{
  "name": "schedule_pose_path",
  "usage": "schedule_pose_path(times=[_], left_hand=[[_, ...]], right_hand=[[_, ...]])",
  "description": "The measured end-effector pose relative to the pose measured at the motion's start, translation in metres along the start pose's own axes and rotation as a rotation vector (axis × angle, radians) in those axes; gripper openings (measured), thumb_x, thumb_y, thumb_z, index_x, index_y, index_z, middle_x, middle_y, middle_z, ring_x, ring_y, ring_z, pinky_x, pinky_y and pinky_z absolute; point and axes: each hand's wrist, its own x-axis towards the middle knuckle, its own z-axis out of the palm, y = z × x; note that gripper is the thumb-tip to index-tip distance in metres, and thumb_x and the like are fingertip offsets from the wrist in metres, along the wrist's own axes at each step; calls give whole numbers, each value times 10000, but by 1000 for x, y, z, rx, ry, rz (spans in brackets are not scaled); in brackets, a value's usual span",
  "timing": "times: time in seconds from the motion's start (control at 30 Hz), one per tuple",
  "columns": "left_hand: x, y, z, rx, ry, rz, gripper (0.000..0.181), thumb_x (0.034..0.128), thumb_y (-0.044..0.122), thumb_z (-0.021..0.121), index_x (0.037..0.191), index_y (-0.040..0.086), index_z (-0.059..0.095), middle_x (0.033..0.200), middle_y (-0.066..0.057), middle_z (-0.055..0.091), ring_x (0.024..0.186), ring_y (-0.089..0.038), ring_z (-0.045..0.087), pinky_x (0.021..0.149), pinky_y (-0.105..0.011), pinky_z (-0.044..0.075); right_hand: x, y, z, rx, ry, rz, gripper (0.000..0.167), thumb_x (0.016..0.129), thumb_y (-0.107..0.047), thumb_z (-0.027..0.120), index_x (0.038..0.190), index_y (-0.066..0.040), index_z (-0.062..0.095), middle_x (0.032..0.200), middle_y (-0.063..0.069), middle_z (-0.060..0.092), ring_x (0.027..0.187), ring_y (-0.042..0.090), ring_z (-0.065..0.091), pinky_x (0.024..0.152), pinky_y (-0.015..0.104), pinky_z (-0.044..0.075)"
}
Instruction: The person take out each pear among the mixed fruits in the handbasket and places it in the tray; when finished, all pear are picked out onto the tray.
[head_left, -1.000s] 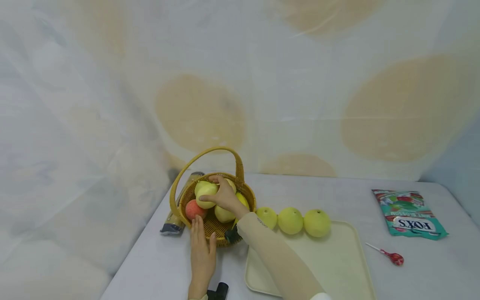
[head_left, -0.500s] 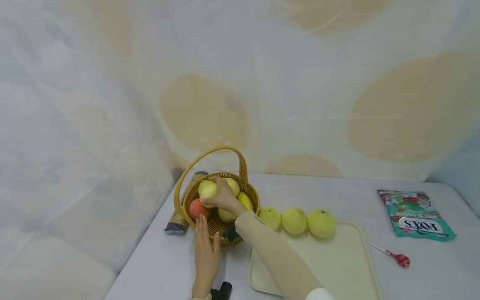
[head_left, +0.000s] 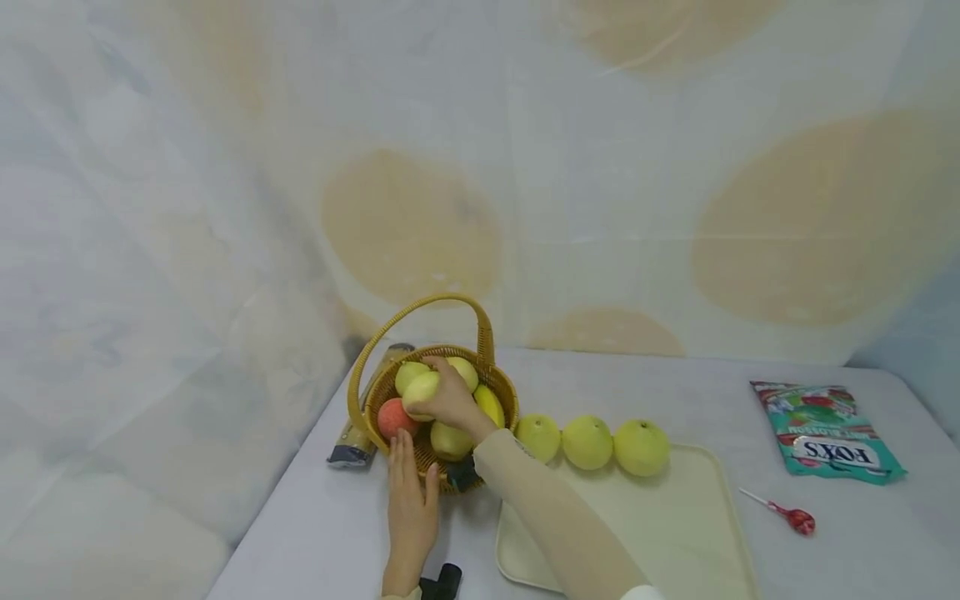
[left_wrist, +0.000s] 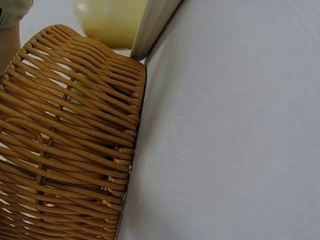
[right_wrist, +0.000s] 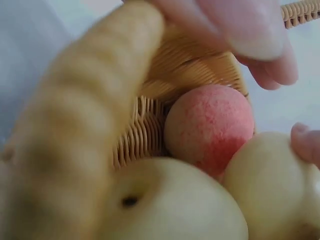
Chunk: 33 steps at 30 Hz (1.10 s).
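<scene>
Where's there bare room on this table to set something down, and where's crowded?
The tray is bare nearer than the three green fruits, right of the sleeve. Tabletop is bare behind the tray, between those fruits and the teal bag. The basket is crowded: fruit, the right hand among it, the left hand alongside.

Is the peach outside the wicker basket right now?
No, the right wrist view shows the peach inside the wicker basket, beside a pale yellow fruit.

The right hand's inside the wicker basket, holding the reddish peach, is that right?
Not quite. The right hand is inside the wicker basket, but holds a pale yellow fruit, not the reddish peach; the head view shows it.
</scene>
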Motion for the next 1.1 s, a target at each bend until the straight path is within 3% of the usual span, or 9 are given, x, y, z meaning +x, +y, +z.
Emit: schedule_pose_path(times=[0.2,0.63,0.83,0.97,1.1], left_hand=[[3,-1,-2,0,-7,-10,651,985,162,542,1530,5,222,1591,-216,223,1467,-420,193,1177,-567,196],[-1,3,-3,11,-30,-34,655,993,186,531,1537,18,207,1598,-195,222,1473,-405,188,1205,-517,167],[-1,5,-2,2,-35,-38,658,992,182,532,1537,16,203,1599,-198,217,1472,-414,183,1183,-561,185],[0,5,-2,-8,-51,-46,657,1001,200,519,1540,18,190,1606,-190,198,1479,-409,163,1169,-588,192],[0,4,-2,-12,-57,-45,659,1003,213,516,1542,21,188,1607,-190,193,1479,-413,157,1162,-599,196]], right_hand=[[-2,-5,-9,18,33,-31,839,774,-193,811,1471,-77,358,1469,168,434,1303,329,476,1049,482,440],[-13,-11,-31,62,64,-16,814,820,-244,769,1489,-120,324,1516,154,376,1361,345,419,1075,523,407],[-18,-11,-44,103,63,-33,809,818,-204,767,1493,-168,323,1534,119,347,1346,328,432,1054,507,429],[-21,-7,-54,89,88,-6,802,819,-196,759,1492,-213,323,1534,123,342,1263,334,498,976,490,477],[-23,0,-64,87,119,16,807,810,-211,763,1489,-224,327,1537,137,338,1296,349,467,1004,512,452]])
